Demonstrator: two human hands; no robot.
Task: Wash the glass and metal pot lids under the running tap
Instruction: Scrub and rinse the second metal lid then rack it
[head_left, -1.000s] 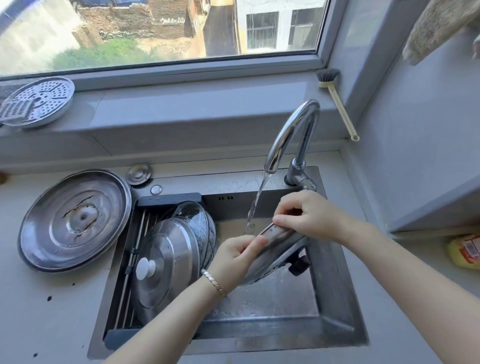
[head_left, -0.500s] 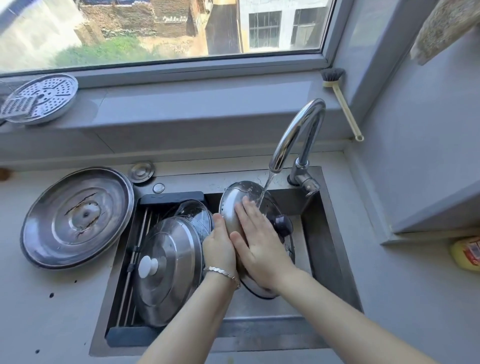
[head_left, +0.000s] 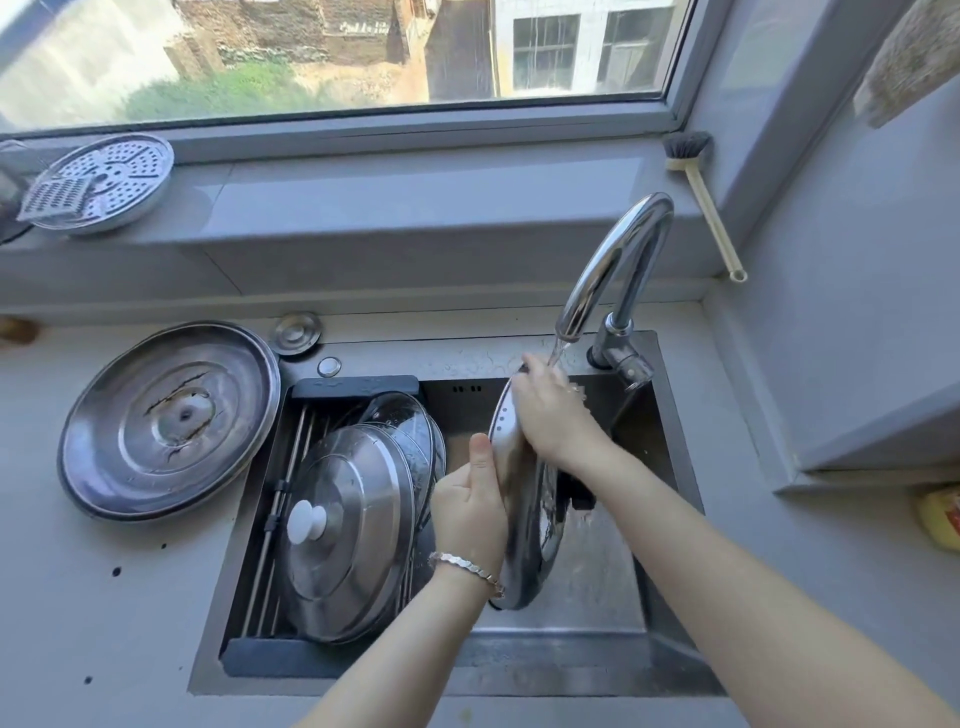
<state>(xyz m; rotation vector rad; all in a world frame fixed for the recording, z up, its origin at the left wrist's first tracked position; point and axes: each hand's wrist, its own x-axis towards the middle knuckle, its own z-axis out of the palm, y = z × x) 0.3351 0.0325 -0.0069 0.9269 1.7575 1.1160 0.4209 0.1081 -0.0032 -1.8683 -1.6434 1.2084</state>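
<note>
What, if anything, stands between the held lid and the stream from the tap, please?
Nothing but the right hand, whose fingers lie over the top rim of the lid where the stream from the tap lands. The left hand grips its side.

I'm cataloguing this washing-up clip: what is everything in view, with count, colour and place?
sink: one, steel, in the counter
tap: one, chrome, running, sink's back edge
held lid: one, silver, on edge under the tap
drain rack: one, dark, sink's left side
racked lids: several, metal and glass, in the rack
large lid: one, silver, counter left
steamer plate: one, silver, windowsill left
brush: one, cream handle, windowsill right
left hand: one, grips held lid's near rim
right hand: one, on its upper rim
</note>
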